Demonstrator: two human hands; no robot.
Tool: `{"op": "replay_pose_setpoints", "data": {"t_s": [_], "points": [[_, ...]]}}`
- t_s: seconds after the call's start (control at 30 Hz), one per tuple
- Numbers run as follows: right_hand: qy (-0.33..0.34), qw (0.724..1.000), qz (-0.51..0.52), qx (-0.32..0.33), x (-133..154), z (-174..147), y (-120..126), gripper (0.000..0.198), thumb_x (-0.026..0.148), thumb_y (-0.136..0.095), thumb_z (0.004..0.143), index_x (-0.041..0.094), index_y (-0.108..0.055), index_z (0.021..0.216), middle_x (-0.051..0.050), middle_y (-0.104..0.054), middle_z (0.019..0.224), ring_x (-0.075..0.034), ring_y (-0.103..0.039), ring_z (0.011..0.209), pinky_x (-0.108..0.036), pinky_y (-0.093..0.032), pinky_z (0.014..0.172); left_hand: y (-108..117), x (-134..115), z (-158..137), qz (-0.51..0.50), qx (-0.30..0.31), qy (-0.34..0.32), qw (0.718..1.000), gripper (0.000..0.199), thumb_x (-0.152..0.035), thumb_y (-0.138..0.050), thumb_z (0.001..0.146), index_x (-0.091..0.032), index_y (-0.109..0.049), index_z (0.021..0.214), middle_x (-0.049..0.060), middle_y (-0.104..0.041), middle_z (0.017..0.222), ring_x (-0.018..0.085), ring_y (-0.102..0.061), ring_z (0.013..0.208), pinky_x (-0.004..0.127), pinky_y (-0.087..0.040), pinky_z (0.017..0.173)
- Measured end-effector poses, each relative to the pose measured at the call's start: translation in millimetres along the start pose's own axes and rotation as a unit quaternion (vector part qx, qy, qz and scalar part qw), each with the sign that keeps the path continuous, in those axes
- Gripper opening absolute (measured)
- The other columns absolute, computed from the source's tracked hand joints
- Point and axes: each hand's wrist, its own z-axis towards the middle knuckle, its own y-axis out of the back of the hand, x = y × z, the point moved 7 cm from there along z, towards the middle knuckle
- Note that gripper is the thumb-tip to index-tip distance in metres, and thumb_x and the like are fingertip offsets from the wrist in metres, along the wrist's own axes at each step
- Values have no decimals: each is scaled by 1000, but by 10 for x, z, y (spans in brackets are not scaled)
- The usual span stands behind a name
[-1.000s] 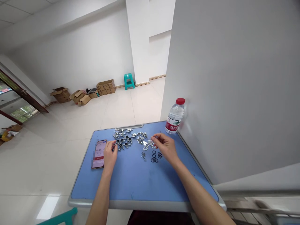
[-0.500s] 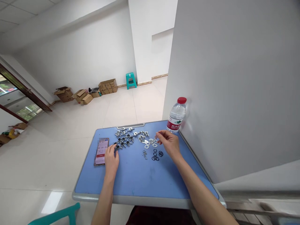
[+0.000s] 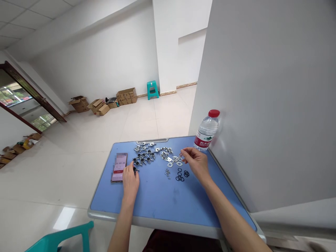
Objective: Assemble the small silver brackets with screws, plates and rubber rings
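My left hand (image 3: 130,179) rests at the left of the metal pieces, its fingers curled around a small metal part with a black ring (image 3: 135,169). Beyond it lies a cluster of similar metal parts with black rings (image 3: 143,156). My right hand (image 3: 196,161) is raised over the flat silver plates with holes (image 3: 178,161), thumb and fingertips pinched on a small silver metal part (image 3: 181,154), mostly hidden. Closer to me are several loose black rubber rings (image 3: 180,178) and a little heap of tiny silver pieces (image 3: 167,173).
A phone (image 3: 118,172) showing a timer lies left of my left hand on the blue table (image 3: 157,199). A red-capped water bottle (image 3: 207,131) stands at the back right by the grey wall (image 3: 267,105). A teal stool (image 3: 152,90) and cardboard boxes (image 3: 127,96) are on the floor beyond.
The whole view has shifted, so the table and hands appear further right. Both hands keep nearly the same places over the parts.
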Motion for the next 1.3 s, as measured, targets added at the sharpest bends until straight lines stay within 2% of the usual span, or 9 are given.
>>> {"op": "replay_pose_setpoints", "data": {"t_s": [0.2,0.5,0.73,0.87,0.97,1.1,1.3], "points": [[-3,1000,-18,2,-5,-21,-12,36,53,-73,70,19,-65,73,-1,-62,59,-13,-53,45,-27,-48,45,14,-220,-294,-40,11,-36,998,39,-11,-47,89,-20,-50,127,9,-62,106,27,-57,103,43,-50,89],[4,999,-52,11,-67,-32,-33,32,50,-71,73,19,-65,73,0,-61,58,-14,-53,47,-27,-47,46,-142,-692,-535,-84,100,-149,980,33,-17,-53,92,-22,-52,125,9,-64,105,26,-58,97,43,-50,84],[5,998,-62,17,-125,-32,-36,31,50,-71,74,19,-65,75,0,-60,60,-14,-54,48,-27,-47,47,-99,-675,-552,-94,102,-142,980,37,-23,-60,88,-23,-53,125,10,-62,114,28,-58,104,47,-47,89],[2,998,-63,23,-130,-30,-38,30,49,-70,76,20,-64,74,2,-58,58,-13,-53,49,-26,-46,49,-71,-615,-534,-111,105,-108,982,41,-23,-64,84,-22,-54,123,10,-60,118,29,-56,108,48,-45,92],[11,997,-67,25,-121,-22,-31,30,49,-67,78,20,-63,73,2,-54,56,-13,-50,48,-26,-45,48,-85,-586,-522,-123,120,-88,981,34,-20,-66,82,-21,-57,115,8,-60,115,27,-55,105,46,-45,91],[-5,997,-71,9,-122,-11,-1,33,52,-66,77,20,-64,75,3,-54,56,-15,-54,49,-27,-46,47,-106,-613,-516,-137,136,-103,976,20,-15,-62,84,-22,-60,103,6,-62,105,24,-56,98,41,-47,87],[-1,997,-82,9,-56,19,2,36,53,-62,78,18,-66,74,3,-51,50,-13,-51,41,-25,-43,42,-100,-673,-508,-150,162,-123,968,18,-17,-63,85,-22,-62,102,4,-63,100,23,-57,95,38,-47,86]]}}
